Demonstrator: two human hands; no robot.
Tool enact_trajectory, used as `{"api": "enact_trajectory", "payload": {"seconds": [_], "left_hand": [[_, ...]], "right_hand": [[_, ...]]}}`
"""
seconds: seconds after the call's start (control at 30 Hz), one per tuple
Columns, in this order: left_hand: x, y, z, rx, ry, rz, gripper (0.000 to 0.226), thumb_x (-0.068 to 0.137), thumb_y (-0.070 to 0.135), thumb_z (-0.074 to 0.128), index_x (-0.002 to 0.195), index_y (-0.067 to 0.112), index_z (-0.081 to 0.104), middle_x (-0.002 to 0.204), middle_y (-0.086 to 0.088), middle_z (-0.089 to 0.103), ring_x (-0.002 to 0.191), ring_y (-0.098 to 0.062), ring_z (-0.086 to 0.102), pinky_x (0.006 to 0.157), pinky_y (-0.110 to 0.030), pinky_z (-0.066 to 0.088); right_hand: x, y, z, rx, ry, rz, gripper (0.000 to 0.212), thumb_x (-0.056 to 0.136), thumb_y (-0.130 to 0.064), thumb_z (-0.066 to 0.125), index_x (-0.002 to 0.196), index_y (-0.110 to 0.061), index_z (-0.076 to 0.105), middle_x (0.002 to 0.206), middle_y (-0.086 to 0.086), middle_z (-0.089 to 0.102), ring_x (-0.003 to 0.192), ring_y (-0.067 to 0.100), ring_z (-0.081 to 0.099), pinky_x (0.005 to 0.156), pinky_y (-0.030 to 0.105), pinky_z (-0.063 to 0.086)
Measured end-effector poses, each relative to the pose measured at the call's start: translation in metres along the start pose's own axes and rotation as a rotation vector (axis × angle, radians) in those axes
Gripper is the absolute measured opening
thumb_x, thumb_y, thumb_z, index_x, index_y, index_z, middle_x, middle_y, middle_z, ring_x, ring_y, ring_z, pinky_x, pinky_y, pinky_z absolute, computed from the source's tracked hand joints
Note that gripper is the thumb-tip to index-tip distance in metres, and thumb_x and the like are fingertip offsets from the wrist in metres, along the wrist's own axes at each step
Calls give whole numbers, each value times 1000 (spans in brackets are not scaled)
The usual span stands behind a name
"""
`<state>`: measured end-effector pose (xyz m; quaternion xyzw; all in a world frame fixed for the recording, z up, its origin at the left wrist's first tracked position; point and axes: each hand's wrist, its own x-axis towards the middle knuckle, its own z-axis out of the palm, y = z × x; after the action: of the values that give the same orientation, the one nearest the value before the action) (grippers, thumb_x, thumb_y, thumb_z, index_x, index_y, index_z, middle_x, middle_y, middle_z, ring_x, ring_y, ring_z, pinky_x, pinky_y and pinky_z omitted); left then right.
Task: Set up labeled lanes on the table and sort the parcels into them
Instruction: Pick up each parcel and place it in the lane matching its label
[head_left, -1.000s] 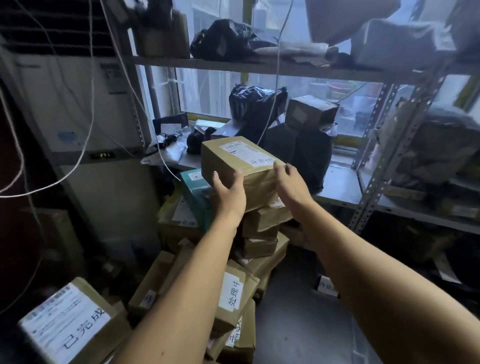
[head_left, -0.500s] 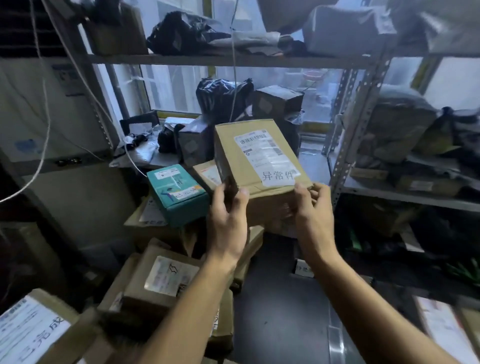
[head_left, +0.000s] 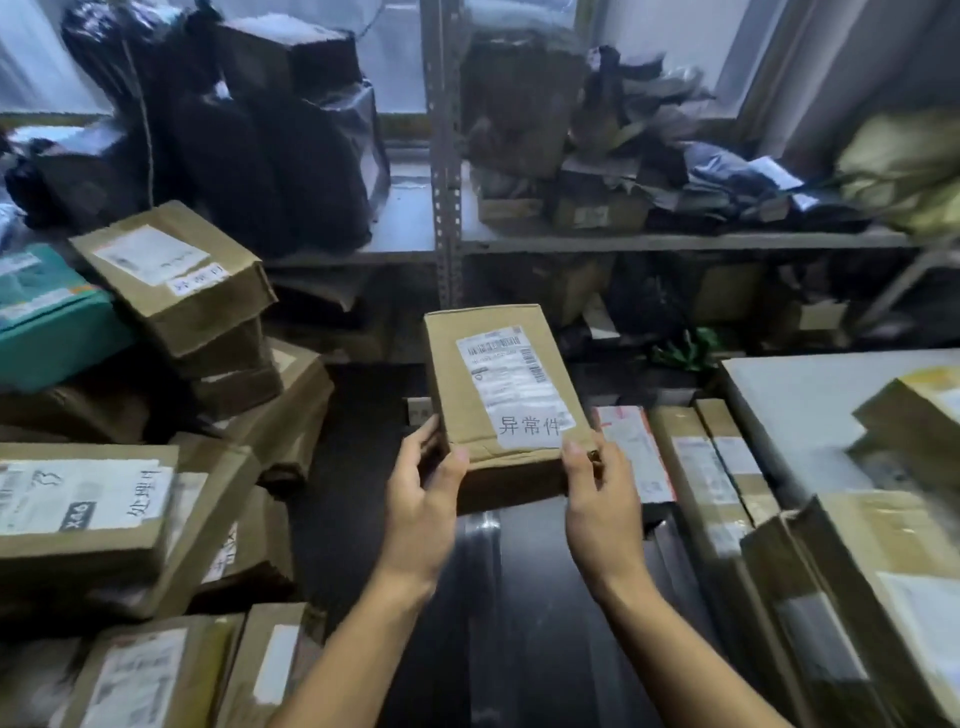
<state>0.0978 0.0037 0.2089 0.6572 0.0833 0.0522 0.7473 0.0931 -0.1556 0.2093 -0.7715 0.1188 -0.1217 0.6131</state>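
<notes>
Gripping parcel (head_left: 501, 400) near end, left hand (head_left: 423, 506), right hand (head_left: 602, 499), thumbs on top

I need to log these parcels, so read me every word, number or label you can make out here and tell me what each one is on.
"异常件": white sticker on the held box, gripped by the left hand and right hand.
"处理中", partly legible: label on the left box.
"X46", uncertain: black tag on that same label.
Unreadable: the barcode and small print on the held box, the sticker on the tilted box, and all other labels.

The held parcel (head_left: 498, 395) has a label reading 异常件.
</notes>
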Motion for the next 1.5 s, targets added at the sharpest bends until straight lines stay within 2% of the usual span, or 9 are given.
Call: {"api": "enact_trajectory", "payload": {"seconds": [0.13, 0.37, 0.53, 0.77, 0.87, 0.97, 1.13, 1.27, 1.5], "left_hand": [[-14, -15, 53, -9, -83, -68, 58, 77, 41, 68, 133, 30, 55, 128, 6, 65, 122, -13, 60, 108, -47, 44], [5, -17, 156, 2, -249, -147, 68, 79, 37, 65, 144, 27, 47, 133, 6, 61, 125, -14, 58, 109, -45, 44], [32, -16, 249, -9, -365, -166, 47, 95, 16, 61, 140, 21, 49, 119, 4, 68, 91, 0, 68, 75, -25, 56], [65, -59, 343, 122, -465, -225, 30, 94, 15, 59, 120, 28, 56, 119, 5, 69, 108, -14, 66, 97, -42, 55], [77, -88, 360, 237, -501, -264, 28, 92, 19, 61, 114, 36, 55, 123, 5, 66, 110, -17, 64, 96, -41, 54], [83, -116, 368, 350, -518, -326, 41, 93, 21, 62, 133, 24, 52, 131, 2, 62, 114, -25, 62, 98, -44, 53], [80, -146, 376, 494, -537, -376, 50, 93, 18, 62, 140, 15, 47, 136, -2, 60, 119, -23, 60, 103, -45, 49], [75, -155, 379, 663, -554, -361, 47, 94, 21, 62, 138, 18, 47, 137, -2, 59, 123, -23, 57, 105, -41, 47], [70, -162, 373, 849, -542, -297, 40, 94, 28, 58, 132, 15, 53, 131, -5, 62, 116, -23, 58, 91, -32, 47]], "right_hand": [[2, 21, -60, -49, 42, 60, 20, 99, -40, 51, 112, -28, 62, 112, -6, 61, 99, -6, 56, 80, 9, 43], [80, -1, -174, -425, -78, 96, 13, 95, -42, 52, 97, -31, 59, 87, -20, 60, 81, 0, 57, 60, 13, 38], [161, -25, -251, -653, -96, 42, 17, 93, -44, 52, 103, -31, 55, 99, -6, 59, 93, 17, 54, 63, 27, 37], [225, 34, -314, -751, -167, 197, 24, 92, -34, 50, 83, -15, 61, 79, 2, 60, 74, 19, 54, 57, 31, 38], [240, 78, -327, -727, -224, 294, 28, 91, -37, 53, 86, -11, 64, 87, 7, 65, 79, 24, 60, 69, 40, 51], [250, 115, -330, -710, -269, 364, 33, 89, -37, 56, 89, -5, 66, 93, 13, 68, 89, 32, 65, 81, 50, 55], [258, 157, -332, -755, -320, 416, 30, 87, -37, 58, 74, -10, 63, 84, 9, 67, 82, 27, 66, 76, 45, 55], [259, 178, -333, -744, -375, 465, 22, 87, -36, 62, 83, -14, 64, 86, 4, 67, 81, 21, 64, 70, 37, 54], [248, 179, -333, -823, -459, 481, 33, 92, -40, 57, 87, -10, 67, 83, 4, 65, 74, 17, 59, 56, 29, 39]]}}
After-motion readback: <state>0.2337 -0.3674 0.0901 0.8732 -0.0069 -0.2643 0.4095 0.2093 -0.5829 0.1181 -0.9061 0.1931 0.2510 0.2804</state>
